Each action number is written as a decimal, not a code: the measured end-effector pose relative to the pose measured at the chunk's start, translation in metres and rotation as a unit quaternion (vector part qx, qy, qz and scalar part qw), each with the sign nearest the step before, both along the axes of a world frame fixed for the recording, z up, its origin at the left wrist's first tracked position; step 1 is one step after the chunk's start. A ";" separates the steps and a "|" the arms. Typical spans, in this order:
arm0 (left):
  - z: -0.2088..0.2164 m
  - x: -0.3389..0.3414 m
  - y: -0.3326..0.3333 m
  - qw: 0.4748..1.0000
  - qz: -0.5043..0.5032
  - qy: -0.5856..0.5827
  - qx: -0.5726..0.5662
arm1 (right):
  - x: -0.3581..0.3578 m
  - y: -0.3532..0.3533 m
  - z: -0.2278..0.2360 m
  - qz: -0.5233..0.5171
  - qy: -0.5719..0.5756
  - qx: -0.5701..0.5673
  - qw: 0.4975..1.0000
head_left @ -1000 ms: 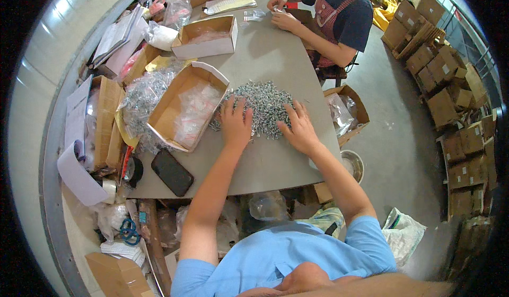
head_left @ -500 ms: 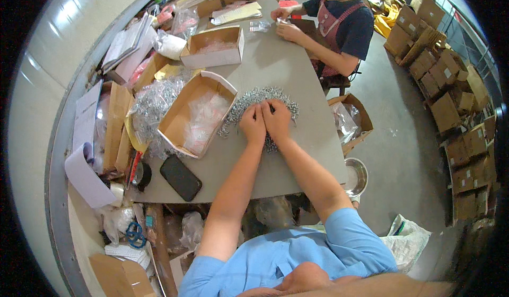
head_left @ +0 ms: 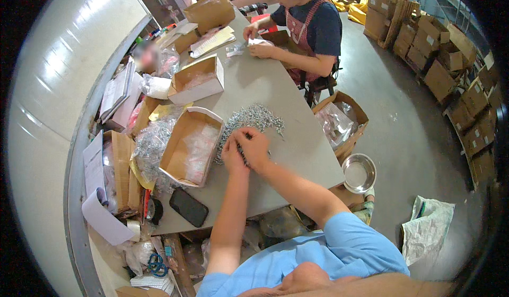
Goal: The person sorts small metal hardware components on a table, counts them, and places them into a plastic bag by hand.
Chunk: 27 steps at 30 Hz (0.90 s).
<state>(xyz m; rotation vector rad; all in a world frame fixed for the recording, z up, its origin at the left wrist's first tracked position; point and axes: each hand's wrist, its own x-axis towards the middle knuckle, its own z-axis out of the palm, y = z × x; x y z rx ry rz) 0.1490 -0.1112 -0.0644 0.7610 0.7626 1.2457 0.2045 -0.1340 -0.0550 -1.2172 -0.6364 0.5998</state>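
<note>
On the table lies a spread pile of small silvery screws (head_left: 257,118). My left hand (head_left: 234,156) and my right hand (head_left: 253,147) meet at the pile's near edge, their fingers curled in and touching. Whatever the fingers hold is hidden; a few screws show around and between the hands. Just left of the hands stands an open cardboard box (head_left: 175,147) with small clear plastic bags (head_left: 202,146) in it.
A black phone (head_left: 189,207) lies near the table's front edge. Behind the box are a bag of metal parts (head_left: 154,143) and another open box (head_left: 212,87). Across the table a co-worker (head_left: 313,32) handles something white. A metal bowl (head_left: 359,174) stands beyond the table's right edge.
The view has shifted. My hands have drawn toward me and slightly left over the pile, and come closer together. More of the screws now show beyond them.
</note>
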 end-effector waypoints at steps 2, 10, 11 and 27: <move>0.000 -0.019 -0.023 1.000 0.025 0.003 -0.001 | -0.016 -0.022 0.001 0.029 -0.020 -0.019 0.999; -0.022 -0.050 -0.092 0.983 0.171 0.059 0.018 | -0.046 -0.065 -0.026 0.245 0.012 -0.017 0.969; -0.024 -0.045 -0.093 0.978 0.194 0.074 0.023 | -0.043 -0.066 -0.026 0.263 0.018 -0.013 0.965; -0.040 0.035 -0.025 0.984 0.125 0.104 0.078 | 0.039 -0.007 -0.043 0.139 -0.145 -0.005 0.980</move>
